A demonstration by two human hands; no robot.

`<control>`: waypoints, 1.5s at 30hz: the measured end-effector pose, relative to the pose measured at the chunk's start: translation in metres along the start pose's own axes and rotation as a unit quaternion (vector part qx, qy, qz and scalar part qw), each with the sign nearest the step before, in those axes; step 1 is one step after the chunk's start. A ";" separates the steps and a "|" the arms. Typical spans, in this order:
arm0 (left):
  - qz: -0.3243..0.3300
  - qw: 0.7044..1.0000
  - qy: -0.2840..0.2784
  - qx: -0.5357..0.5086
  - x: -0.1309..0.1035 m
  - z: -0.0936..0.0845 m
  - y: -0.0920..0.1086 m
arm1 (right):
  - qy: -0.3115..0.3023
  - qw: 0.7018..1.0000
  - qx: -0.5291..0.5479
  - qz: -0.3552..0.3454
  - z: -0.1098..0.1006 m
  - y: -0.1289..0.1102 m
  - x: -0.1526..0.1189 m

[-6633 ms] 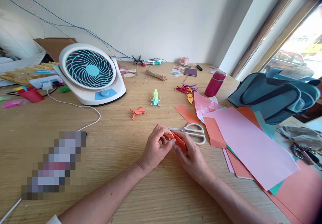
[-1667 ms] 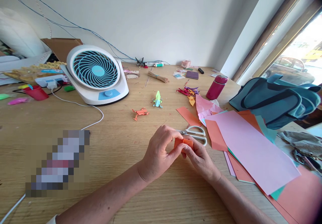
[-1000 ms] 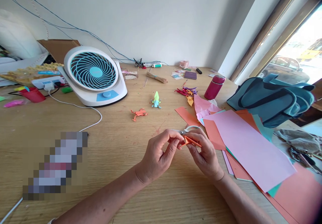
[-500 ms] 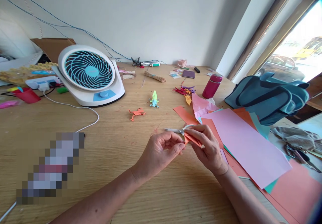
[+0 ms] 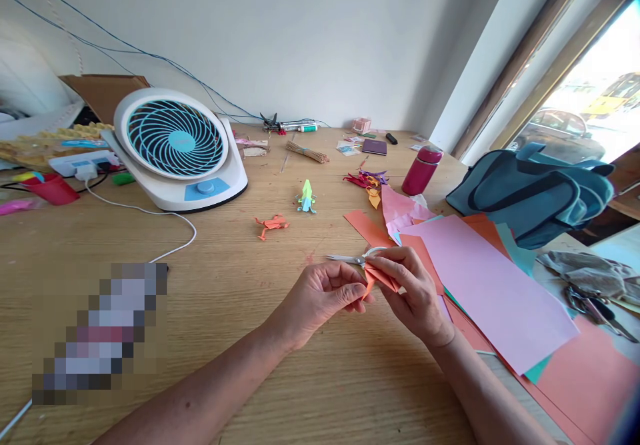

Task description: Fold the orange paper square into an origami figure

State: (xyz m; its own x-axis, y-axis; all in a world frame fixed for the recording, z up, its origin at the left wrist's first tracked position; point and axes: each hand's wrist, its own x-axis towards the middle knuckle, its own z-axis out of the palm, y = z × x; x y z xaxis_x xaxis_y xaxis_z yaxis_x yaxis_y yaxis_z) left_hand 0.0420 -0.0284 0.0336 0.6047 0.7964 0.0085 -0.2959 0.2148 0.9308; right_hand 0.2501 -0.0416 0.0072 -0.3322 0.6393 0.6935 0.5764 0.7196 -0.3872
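A folded piece of orange paper [image 5: 379, 277] is held between both hands above the wooden table. My left hand [image 5: 330, 298] pinches a narrow point at its lower left end. The fingers and thumb of my right hand [image 5: 415, 292] grip its wider, layered part. Just behind the paper lie scissors [image 5: 350, 259], their blades pointing left and their handles partly hidden by my right hand. Farther back stand an orange folded paper figure [image 5: 273, 225] and a green and blue one [image 5: 307, 198].
At the back left stands a white fan [image 5: 175, 142]. Coloured sheets [image 5: 490, 292] cover the right side, near a pink bottle [image 5: 423, 170] and a blue bag [image 5: 530, 192]. Small paper pieces [image 5: 367, 180] lie behind the sheets. A pixelated object [image 5: 100, 332] is at the left.
The narrow orange point now shows more, angled down and left between the hands. My left fingers have shifted slightly around it, while my right hand has barely moved.
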 end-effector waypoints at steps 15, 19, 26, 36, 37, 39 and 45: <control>-0.074 0.994 -0.008 -0.076 -0.003 -0.001 -0.001 | -0.002 1.000 0.006 -0.006 0.000 -0.002 0.001; -0.080 0.994 -0.007 -0.078 -0.003 -0.002 -0.002 | -0.003 1.000 0.004 -0.007 -0.001 -0.003 0.002; -0.050 0.999 0.000 -0.021 -0.002 -0.001 0.001 | -0.005 1.000 0.006 -0.004 -0.001 -0.003 0.002; -0.018 0.985 0.049 0.164 -0.001 0.001 0.013 | -0.037 0.999 -0.004 -0.013 0.001 0.001 0.001; -0.026 0.983 0.052 0.174 -0.001 0.000 0.013 | -0.041 0.999 -0.007 -0.014 0.001 0.001 0.001; -0.029 0.974 0.061 0.215 -0.002 -0.002 0.015 | -0.046 0.999 -0.014 -0.019 0.001 0.000 0.001; 0.030 0.922 0.101 0.372 -0.005 -0.002 0.022 | -0.053 0.998 -0.036 -0.030 0.002 -0.003 0.000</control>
State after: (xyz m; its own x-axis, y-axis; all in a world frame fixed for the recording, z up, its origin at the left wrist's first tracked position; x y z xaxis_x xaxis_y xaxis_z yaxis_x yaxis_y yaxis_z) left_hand 0.0310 -0.0259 0.0532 0.4320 0.8992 0.0691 0.3105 -0.2202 0.9247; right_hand 0.2465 -0.0430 0.0070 -0.4427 0.6229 0.6449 0.6033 0.7391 -0.2997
